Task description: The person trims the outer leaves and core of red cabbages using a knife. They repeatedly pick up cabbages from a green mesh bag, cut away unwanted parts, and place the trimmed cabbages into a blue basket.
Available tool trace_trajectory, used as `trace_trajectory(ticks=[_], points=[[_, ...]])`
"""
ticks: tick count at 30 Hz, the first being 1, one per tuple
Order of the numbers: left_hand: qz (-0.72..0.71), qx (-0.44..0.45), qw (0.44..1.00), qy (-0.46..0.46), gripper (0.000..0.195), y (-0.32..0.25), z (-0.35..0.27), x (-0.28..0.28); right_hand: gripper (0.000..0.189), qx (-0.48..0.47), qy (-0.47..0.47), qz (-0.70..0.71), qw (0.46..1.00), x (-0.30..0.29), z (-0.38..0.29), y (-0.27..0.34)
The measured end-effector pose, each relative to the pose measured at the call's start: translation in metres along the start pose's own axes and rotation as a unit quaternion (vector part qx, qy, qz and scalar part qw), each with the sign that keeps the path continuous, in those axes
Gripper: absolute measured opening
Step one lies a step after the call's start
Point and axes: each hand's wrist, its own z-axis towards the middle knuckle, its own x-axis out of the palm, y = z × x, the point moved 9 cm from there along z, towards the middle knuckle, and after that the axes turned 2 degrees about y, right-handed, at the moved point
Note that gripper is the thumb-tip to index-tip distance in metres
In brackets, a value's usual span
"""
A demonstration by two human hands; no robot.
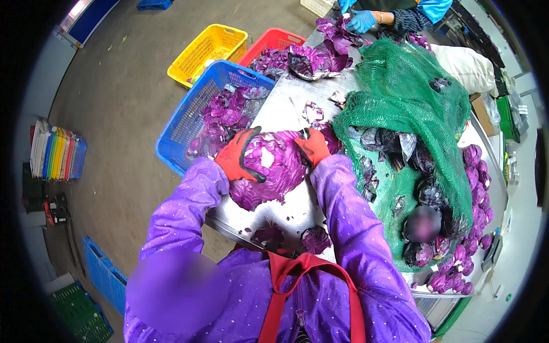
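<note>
A large red cabbage (274,180) with its pale cut stem facing up is held over the steel table (274,111). My left hand (240,156), in a red and black work glove, grips its left side with the thumb and fingers spread around it. On the other side, my right hand (313,146), gloved alike, is closed around what looks like a knife, its thin blade (296,107) pointing away from me. The knuckles rest against the cabbage; the knife's handle is hidden. Loose cabbage leaves (315,240) lie on the table near my body.
A green mesh sack (399,98) of dark cabbages covers the table's right, with trimmed cabbages (476,188) beyond. Blue (180,124), red (279,36) and yellow (206,47) crates stand left of the table. Across it, a co-worker's blue-gloved hand (361,21) handles leaves.
</note>
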Motion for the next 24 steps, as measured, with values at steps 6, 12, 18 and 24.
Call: trace_trajectory(ticks=[6, 12, 18, 24], points=[[0.036, -0.135, 0.98, -0.139, 0.122, 0.021, -0.068, 0.01, 0.032, 0.063, -0.004, 0.212, 0.975, -0.005, -0.135, -0.006], [0.036, -0.149, 0.961, -0.229, 0.125, -0.01, -0.037, 0.022, 0.054, -0.119, -0.018, -0.035, 0.992, -0.044, -0.136, 0.091], [0.051, -0.134, 0.973, -0.183, 0.128, -0.002, -0.029, 0.014, 0.071, -0.205, 0.112, -0.225, 0.946, 0.021, -0.096, 0.125], [0.004, -0.188, 0.942, -0.278, 0.127, 0.001, -0.035, 0.037, 0.074, -0.211, 0.121, -0.31, 0.919, 0.026, -0.104, 0.13]])
